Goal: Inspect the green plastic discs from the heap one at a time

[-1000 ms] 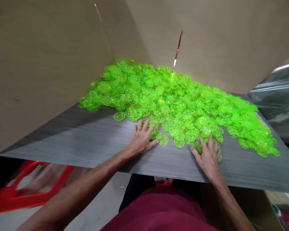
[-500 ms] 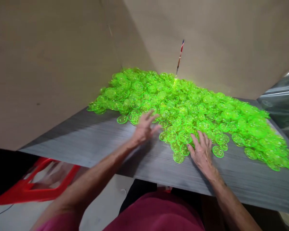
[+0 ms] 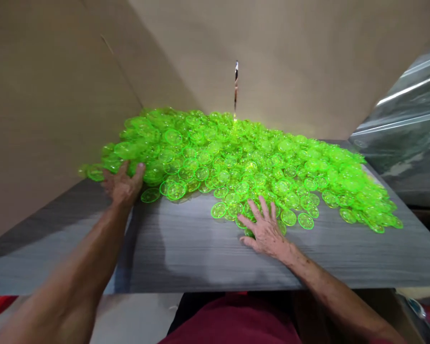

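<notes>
One heap of clear green discs [image 3: 229, 162], far too many to count, spreads across the middle of the frame on one grey desk [image 3: 193, 248]. Two bare hands reach it. The left hand [image 3: 123, 185], at centre left, has its fingers spread wide against the heap's left end; whether they grip any disc, I cannot tell. The right hand [image 3: 265, 231], just below centre, lies with fingers spread over several discs at the front edge. Two brown boards stand behind: one at left [image 3: 39, 124], one across the top [image 3: 290, 62].
</notes>
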Demonstrator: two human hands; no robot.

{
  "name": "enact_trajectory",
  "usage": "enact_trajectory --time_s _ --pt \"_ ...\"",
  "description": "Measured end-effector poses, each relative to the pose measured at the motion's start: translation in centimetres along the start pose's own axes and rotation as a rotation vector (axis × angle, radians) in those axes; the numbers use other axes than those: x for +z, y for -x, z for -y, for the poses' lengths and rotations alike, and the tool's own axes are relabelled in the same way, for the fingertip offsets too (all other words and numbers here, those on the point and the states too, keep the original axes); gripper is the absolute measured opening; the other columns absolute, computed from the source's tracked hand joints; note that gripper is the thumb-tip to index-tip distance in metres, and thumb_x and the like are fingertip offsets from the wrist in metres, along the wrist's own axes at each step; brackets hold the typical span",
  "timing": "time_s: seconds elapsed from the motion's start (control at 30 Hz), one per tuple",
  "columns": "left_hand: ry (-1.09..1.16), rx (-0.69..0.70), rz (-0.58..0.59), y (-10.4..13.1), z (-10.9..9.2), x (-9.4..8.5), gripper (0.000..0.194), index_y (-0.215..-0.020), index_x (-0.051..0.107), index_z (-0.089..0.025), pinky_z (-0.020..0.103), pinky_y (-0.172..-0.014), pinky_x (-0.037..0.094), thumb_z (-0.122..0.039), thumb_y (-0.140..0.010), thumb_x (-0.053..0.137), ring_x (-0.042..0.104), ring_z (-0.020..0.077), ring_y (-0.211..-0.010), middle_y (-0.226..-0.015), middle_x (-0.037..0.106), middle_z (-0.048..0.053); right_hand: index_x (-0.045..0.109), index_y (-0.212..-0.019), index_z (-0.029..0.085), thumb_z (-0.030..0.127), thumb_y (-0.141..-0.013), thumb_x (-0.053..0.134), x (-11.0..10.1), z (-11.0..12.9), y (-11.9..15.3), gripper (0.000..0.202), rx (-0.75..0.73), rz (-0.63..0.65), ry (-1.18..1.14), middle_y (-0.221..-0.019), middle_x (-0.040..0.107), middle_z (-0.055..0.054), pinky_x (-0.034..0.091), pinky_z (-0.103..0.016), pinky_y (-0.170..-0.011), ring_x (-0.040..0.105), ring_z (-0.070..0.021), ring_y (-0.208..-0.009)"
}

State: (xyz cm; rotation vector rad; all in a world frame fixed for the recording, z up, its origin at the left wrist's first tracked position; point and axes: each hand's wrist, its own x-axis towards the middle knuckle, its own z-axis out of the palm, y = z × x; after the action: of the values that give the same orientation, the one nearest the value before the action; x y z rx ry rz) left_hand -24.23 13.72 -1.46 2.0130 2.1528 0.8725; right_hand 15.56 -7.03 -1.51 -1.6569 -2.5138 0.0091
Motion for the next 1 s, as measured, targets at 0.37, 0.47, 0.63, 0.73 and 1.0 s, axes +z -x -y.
enact_trajectory --time_s 0.37,0.47,0.63,0.73,1.0 --pt "0.127 -0.211 0.076 4.9 -10.1 2.7 0.075 -0.153 0.053 -0.022 0.066 -0.117 0.034 -0.067 -0.093 0.047 0.035 0.0463 -0.150 -0.160 0.040 0.024 0.057 -0.147 0.032 0.045 -0.091 0.072 0.3 -0.4 -0.6 0.059 0.008 -0.085 0.022 -0.164 0.040 -0.017 0.025 -0.083 -0.114 0.022 -0.0505 -0.155" --pt "0.171 -0.197 0.082 6.2 -12.7 3.7 0.074 -0.153 0.052 -0.019 0.065 -0.118 0.032 -0.064 -0.094 0.048 0.034 0.0449 -0.151 -0.159 0.040 0.027 0.057 -0.147 0.032 0.045 -0.092 0.072 0.5 -0.4 -0.6 0.059 0.005 -0.110 0.029 -0.163 0.041 -0.017 0.026 -0.082 -0.113 0.023 -0.0496 -0.155" --pt "0.228 -0.257 -0.021 7.6 -16.2 5.3 0.069 -0.151 0.053 -0.021 0.060 -0.120 0.033 -0.053 -0.092 0.062 0.039 0.0406 -0.149 -0.156 0.045 0.023 0.059 -0.146 0.031 0.050 -0.093 0.069 1.0 -0.6 -0.5 0.057 0.011 -0.151 0.042 -0.161 0.044 -0.017 0.027 -0.079 -0.114 0.025 -0.0481 -0.154" --pt "0.283 -0.203 -0.053 8.6 -17.9 6.3 0.066 -0.147 0.058 -0.021 0.058 -0.120 0.035 -0.051 -0.089 0.068 0.039 0.0392 -0.149 -0.157 0.045 0.021 0.061 -0.143 0.029 0.049 -0.093 0.069 1.3 -0.7 -0.6 0.054 0.020 -0.195 0.059 -0.159 0.046 -0.017 0.028 -0.076 -0.115 0.026 -0.0473 -0.153" --pt "0.420 0.074 -0.033 10.6 -22.2 6.7 0.053 -0.136 0.067 -0.027 0.065 -0.120 0.031 -0.049 -0.088 0.073 0.033 0.0395 -0.152 -0.161 0.043 0.014 0.068 -0.129 0.024 0.039 -0.093 0.069 1.6 -1.3 -0.4 0.039 0.092 -0.305 0.118 -0.151 0.054 -0.019 0.032 -0.073 -0.113 0.033 -0.0451 -0.149"
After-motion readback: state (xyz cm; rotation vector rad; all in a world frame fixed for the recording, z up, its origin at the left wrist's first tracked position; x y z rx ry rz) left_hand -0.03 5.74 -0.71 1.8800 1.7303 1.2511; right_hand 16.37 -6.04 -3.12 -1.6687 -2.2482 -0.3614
